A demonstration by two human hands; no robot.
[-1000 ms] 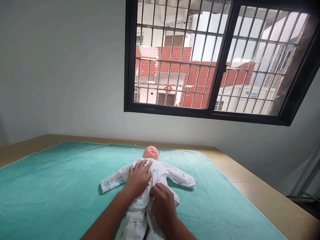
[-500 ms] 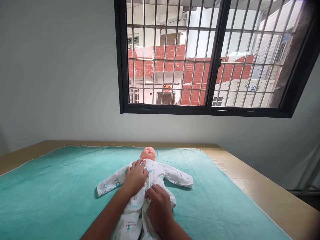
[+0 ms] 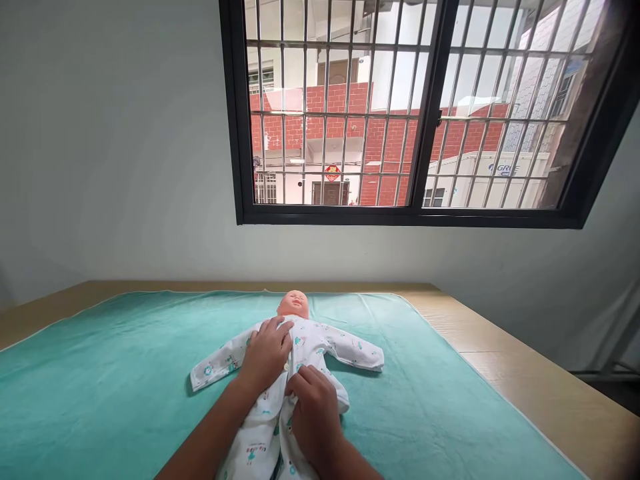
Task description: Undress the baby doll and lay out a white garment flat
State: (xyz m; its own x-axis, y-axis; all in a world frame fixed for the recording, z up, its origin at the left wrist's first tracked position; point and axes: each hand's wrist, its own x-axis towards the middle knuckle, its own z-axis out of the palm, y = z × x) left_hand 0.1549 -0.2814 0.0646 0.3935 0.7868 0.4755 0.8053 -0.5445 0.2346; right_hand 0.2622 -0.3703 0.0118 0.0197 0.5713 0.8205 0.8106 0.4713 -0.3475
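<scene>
Left forearm (image 3: 215, 417) comes in from the bottom edge, angled up and right; left hand (image 3: 267, 348) back-up, flattish, fingers (image 3: 274, 325) reaching forward, slightly apart. Right forearm (image 3: 354, 461), shorter in view, angles up-left; right hand (image 3: 315, 400) lower and nearer, back-up, fingers curled, fingertips mostly hidden. Forearms bare, hands close but apart.

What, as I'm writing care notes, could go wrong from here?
The right hand, curled at the front of the white, teal-printed cloth garment, could tug it crooked. The left hand, resting higher up, might pin the fabric. The smooth pink doll could slide, rucking the teal cloth sheet beneath.
</scene>
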